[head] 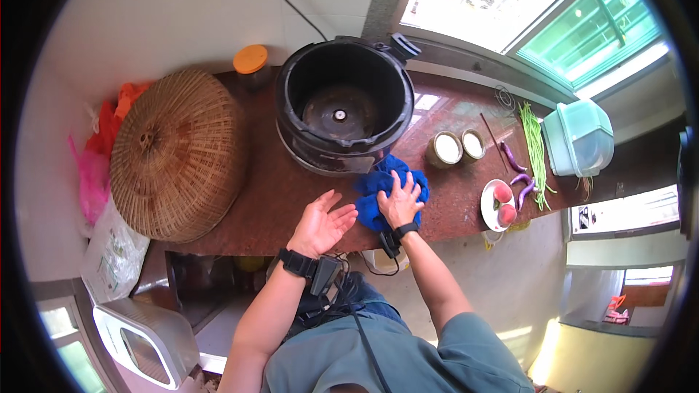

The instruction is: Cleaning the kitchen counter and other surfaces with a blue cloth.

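A crumpled blue cloth [371,208] lies on the reddish-brown stone countertop [262,207], touching the front right of a black electric cooker body [349,150]. My right hand [401,202] rests on the cloth with its fingers spread; whether it pinches any of the fabric is not visible. Left of the cloth, my left hand [323,224] is held with the palm turned up and holds nothing. The cooker stands without a lid or inner pot, and its dark heating plate [327,112] shows at the bottom.
A woven bamboo dome cover [175,158] and an orange-lidded jar [250,60] stand to the left. On the right are two filled cups [443,153], a plate of peaches [490,219], purple eggplants [512,157], long green beans [532,147] and a teal plastic box [579,136]. A black cord runs behind the cooker.
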### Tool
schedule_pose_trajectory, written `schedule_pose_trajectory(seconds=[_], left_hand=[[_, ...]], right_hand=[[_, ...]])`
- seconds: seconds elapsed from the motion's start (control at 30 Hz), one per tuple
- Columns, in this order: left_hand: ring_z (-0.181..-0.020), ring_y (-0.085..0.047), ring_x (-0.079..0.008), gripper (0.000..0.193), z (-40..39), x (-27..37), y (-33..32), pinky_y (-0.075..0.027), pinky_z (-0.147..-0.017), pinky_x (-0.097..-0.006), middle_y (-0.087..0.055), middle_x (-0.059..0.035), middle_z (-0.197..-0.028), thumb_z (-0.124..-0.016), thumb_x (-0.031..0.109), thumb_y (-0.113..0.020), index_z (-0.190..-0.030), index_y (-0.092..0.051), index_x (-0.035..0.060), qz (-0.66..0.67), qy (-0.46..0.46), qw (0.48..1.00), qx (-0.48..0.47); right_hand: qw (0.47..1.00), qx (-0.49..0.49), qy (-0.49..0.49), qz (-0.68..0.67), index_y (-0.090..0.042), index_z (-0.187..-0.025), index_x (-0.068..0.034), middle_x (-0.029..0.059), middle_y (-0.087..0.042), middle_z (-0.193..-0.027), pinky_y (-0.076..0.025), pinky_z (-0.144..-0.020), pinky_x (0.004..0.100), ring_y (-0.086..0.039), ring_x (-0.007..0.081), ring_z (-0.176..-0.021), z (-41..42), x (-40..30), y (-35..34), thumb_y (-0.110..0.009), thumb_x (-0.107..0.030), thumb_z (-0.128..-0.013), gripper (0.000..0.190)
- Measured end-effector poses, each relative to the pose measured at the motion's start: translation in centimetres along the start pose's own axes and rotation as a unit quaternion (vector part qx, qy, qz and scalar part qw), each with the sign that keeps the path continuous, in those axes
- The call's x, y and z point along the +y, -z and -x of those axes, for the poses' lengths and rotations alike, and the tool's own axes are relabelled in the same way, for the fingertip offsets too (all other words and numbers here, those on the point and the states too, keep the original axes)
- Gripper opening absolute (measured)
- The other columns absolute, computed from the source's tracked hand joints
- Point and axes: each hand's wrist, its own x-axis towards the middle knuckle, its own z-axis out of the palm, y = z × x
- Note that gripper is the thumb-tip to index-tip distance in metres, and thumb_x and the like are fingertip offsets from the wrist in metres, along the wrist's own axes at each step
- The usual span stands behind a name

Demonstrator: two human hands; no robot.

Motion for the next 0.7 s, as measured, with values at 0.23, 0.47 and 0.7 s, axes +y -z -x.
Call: schedule_pose_trajectory(seconds=[0.23, 0.47, 0.7], left_hand=[[-0.094, -0.055, -0.0298, 0.046, -0.1, -0.4, 0.5, -0.049, -0.080, -0.0354, -0.050, -0.0221, -0.110, -0.085, 0.031, -0.057, -0.120, -0.040, 0.0068, -0.001, -0.005, 1.000, 0.020], [-0.095, -0.054, -0.0290, 0.043, 0.3, 0.0, 0.4, -0.048, -0.081, -0.0351, -0.050, -0.0214, -0.108, -0.084, 0.030, -0.059, -0.116, -0.043, 0.0075, 0.024, -0.038, 0.999, 0.023], [-0.099, -0.054, -0.0306, 0.043, -0.1, 0.6, -1.2, -0.049, -0.081, -0.0370, -0.051, -0.0211, -0.111, -0.086, 0.034, -0.056, -0.117, -0.044, 0.0057, 0.015, -0.061, 0.998, -0.005]], right_hand=[[0.991, -0.076, 0.096, -0.050, -0.047, -0.120, -0.012, 0.0134, -0.028, -0.137, -0.034, -0.079, 0.0644, -0.028, 0.0416, -0.121, -5.3, -1.4, 0.5, -0.062, -0.034, -0.069, 0.057], [0.983, -0.047, 0.165, -0.062, -0.055, -0.111, -0.008, 0.0157, -0.027, -0.136, -0.035, -0.079, 0.0654, -0.027, 0.0401, -0.121, -3.6, -2.6, 0.1, -0.064, -0.034, -0.066, 0.053], [0.977, -0.036, 0.183, -0.105, -0.054, -0.111, -0.009, 0.0195, -0.025, -0.136, -0.033, -0.078, 0.0665, -0.024, 0.0432, -0.124, -0.3, -6.9, -1.2, -0.063, -0.030, -0.066, 0.050]])
